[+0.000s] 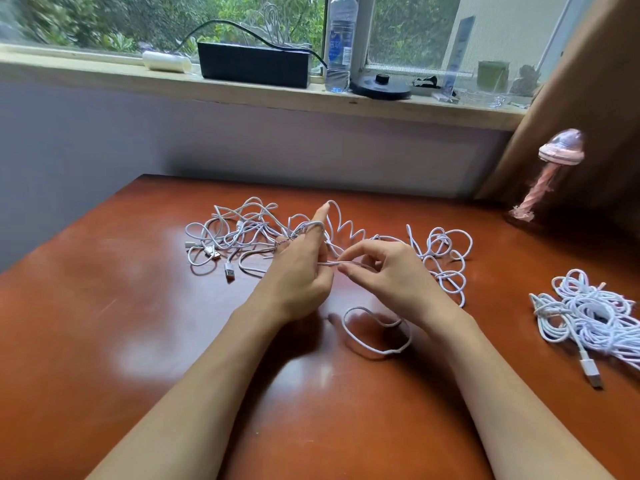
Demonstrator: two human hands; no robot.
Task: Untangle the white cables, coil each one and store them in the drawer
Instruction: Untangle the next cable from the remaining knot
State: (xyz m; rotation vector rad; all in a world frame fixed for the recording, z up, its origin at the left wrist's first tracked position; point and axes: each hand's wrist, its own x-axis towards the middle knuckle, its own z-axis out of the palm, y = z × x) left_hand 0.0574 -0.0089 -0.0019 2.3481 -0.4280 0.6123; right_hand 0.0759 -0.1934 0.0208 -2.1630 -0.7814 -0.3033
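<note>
Soft daylight enters through the window at the far side and fills the scene brightly and evenly. The glossy tabletop returns pale patches of glare at the near left and centre. Faint, diffuse shadows lie beneath the left hand and right hand; the white cable between them looks crisp. Foliage outside is smeared, the pink ornament at far right is blurred, and the windowsill bows from wide-angle distortion.
</note>
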